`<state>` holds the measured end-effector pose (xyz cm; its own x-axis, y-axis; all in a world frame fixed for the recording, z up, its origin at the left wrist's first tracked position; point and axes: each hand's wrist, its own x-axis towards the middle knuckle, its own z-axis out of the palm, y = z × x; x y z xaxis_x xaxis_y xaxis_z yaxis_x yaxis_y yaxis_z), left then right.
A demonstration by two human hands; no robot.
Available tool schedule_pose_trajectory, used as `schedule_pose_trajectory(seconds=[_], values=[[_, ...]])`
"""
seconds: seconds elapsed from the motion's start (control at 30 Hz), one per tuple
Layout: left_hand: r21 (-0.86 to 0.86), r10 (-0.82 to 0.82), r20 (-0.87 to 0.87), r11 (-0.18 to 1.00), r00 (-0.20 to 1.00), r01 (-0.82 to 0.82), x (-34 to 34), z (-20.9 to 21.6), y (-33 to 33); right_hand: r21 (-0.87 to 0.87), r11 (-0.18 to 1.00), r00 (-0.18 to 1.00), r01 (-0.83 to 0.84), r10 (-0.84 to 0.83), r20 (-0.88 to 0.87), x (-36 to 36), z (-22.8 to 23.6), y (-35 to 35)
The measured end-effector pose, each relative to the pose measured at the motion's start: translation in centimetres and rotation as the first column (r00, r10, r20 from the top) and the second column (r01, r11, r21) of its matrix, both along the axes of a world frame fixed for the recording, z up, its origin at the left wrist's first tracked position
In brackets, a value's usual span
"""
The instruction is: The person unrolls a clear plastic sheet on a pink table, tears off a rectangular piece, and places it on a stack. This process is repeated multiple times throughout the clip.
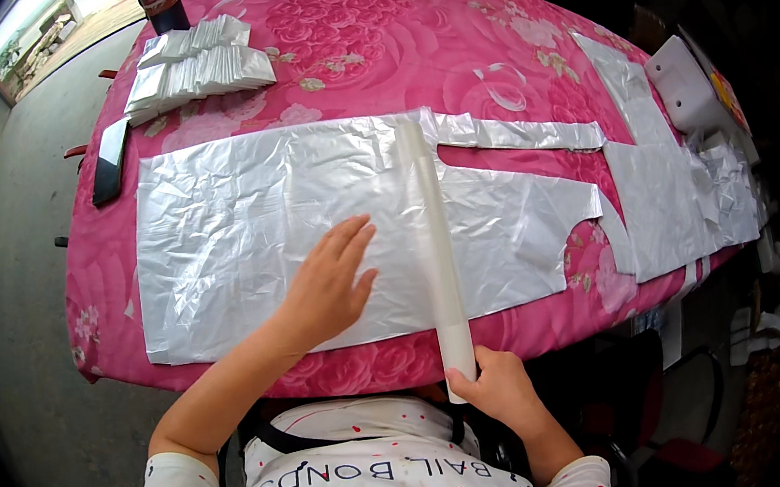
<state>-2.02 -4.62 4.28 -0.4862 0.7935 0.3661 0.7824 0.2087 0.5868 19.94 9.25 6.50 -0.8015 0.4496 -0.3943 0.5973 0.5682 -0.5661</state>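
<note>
A thin silvery-white plastic apron [214, 236] lies spread on the table, its wide end at the left and its cut-out strap end at the right. Across its middle rests a long pale tube [438, 247], running from the far edge to past the near table edge. My right hand [497, 384] grips the tube's near end, with fingers wrapped round it. Over the left half of the apron is my left hand [327, 282], fingers stretched out and holding nothing. Whether its palm touches the plastic I cannot tell.
A pink flowered cloth [351, 83] covers the table. Folded plastic bundles [203, 67], a phone [111, 161] and a dark cylindrical container [162, 4] are at the far left. More plastic sheets [662, 200] and a white container [680, 83] lie at the right. A chair stands near the right front.
</note>
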Motion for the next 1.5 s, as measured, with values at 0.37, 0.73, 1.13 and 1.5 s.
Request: schedule_pose_trajectory(seconds=[0.37, 0.73, 1.13, 1.5], values=[[-0.256, 0.011, -0.143, 0.965, 0.99, -0.047, 3.6, -4.1, 5.7, -0.03, 0.975, 0.969, -0.22, 0.222, 0.113, -2.5, 0.4, 4.1], [-0.211, 0.021, -0.218, 0.975, 0.976, -0.068, 3.8, -4.5, 6.0, -0.741, 0.634, 0.859, 0.219, -0.486, -0.162, -24.2, -3.4, 13.5], [-0.236, 0.019, -0.233, 0.969, 0.972, -0.076, 4.0, -4.5, 6.0, -0.908, 0.294, -0.044, -0.298, -0.955, -0.294, -20.5, 2.0, 28.5], [-0.078, 0.06, -0.232, 0.994, 0.971, -0.08, 3.8, -5.8, 5.6, 0.012, 0.89, 0.561, -0.457, 0.298, -0.772, -29.4, 0.2, -7.2]])
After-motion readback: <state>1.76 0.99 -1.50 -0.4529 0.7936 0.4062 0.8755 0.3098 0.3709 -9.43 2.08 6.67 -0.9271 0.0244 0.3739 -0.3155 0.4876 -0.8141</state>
